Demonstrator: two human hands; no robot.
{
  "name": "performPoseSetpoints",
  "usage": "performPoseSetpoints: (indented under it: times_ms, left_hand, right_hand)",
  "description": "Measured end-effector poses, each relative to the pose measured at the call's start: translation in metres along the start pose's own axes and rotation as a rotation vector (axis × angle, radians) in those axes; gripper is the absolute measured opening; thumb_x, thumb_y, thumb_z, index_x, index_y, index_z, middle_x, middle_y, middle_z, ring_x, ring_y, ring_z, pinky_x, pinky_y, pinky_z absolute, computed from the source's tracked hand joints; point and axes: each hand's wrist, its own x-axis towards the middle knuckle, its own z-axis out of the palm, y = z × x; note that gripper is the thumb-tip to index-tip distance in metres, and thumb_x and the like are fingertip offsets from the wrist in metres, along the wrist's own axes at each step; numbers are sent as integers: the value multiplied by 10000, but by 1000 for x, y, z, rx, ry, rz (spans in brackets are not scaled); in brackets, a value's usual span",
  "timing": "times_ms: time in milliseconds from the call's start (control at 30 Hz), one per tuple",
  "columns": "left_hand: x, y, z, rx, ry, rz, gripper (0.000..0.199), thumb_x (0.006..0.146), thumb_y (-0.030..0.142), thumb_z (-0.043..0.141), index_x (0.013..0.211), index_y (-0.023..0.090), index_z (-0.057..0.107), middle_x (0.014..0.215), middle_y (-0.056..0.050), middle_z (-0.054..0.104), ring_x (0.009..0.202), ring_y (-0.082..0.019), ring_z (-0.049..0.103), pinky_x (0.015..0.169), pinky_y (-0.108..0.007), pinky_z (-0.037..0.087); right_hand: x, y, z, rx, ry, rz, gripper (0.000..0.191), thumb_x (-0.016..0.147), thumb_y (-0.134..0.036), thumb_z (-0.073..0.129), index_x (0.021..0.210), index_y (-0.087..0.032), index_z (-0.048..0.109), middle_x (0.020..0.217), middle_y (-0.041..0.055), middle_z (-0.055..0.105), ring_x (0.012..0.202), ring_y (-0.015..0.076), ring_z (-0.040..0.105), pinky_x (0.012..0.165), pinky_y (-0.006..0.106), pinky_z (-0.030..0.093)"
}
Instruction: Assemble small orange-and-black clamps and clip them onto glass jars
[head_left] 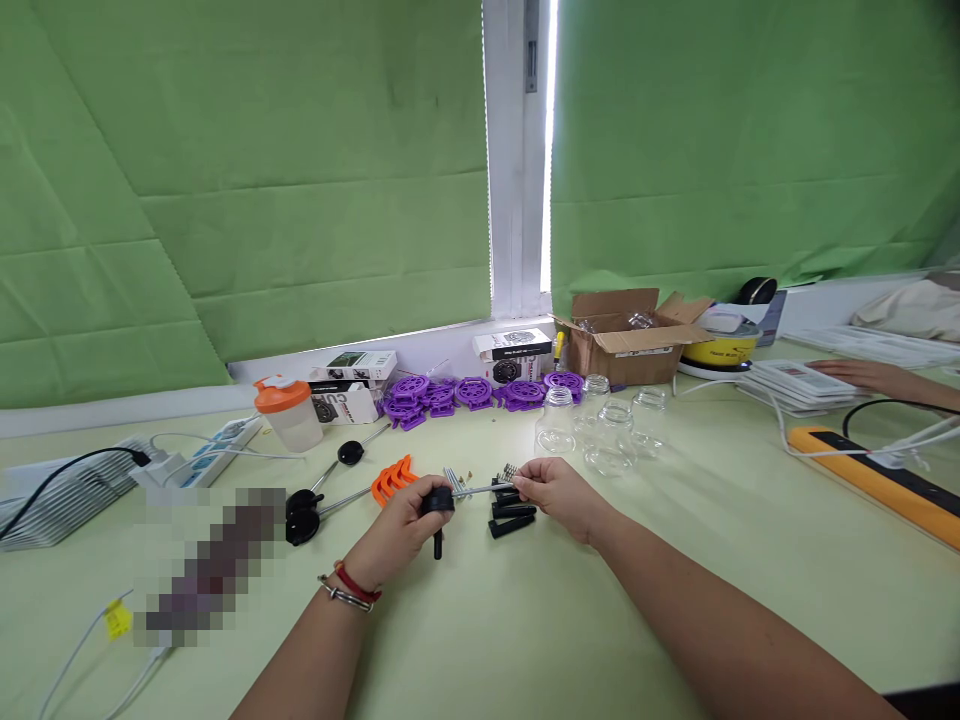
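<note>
My left hand (399, 528) is closed around a black round part (439, 500) with a short black peg pointing down. A thin metal rod (476, 490) runs from that part toward the right. My right hand (556, 492) pinches the rod's far end, where a small coil or whisk-like tip (509, 472) shows beside the fingertips; which piece it belongs to, I cannot tell. Between the hands lie several black handle-like pieces (512, 524) and some small metal pins (455, 480). Orange curved pieces (394, 480) sit just beyond my left hand, near black round parts with metal rods (303, 516).
Purple plastic wheels (474, 393) line the back, before small boxes (511, 345). Clear jars (610, 440) and an open carton (626, 350) stand at right. An orange-lidded shaker (289, 412), cables and power strips (877, 475) lie around. Another person's hand (855, 375) rests far right.
</note>
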Motion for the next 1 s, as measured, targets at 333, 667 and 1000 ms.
performPoseSetpoints:
  times_ms: [333,667,1000]
  left_hand:
    - [-6,10,5,-251,12,-32,265,830,314,469,1067,197,483,786,9,495,664,-128,558,674,-290,454]
    - [-5,10,8,-194,79,11,270,868,388,444,1050,199,506,735,11,522,663,-126,512,647,-270,445]
    - [-5,11,7,-140,43,16,220,893,344,416,1044,206,497,746,16,496,674,-117,490,644,-255,406]
  right_hand:
    - [-4,-5,7,67,24,-117,215,696,-383,640,689,-173,592,642,-20,550,620,116,458,608,259,353]
    - [-5,-7,8,138,67,-110,236,688,-395,667,694,-166,611,630,-9,574,599,112,469,593,258,357]
    - [-8,-9,10,87,-48,-37,441,814,-546,504,593,-165,525,533,-25,450,526,95,369,532,252,272]
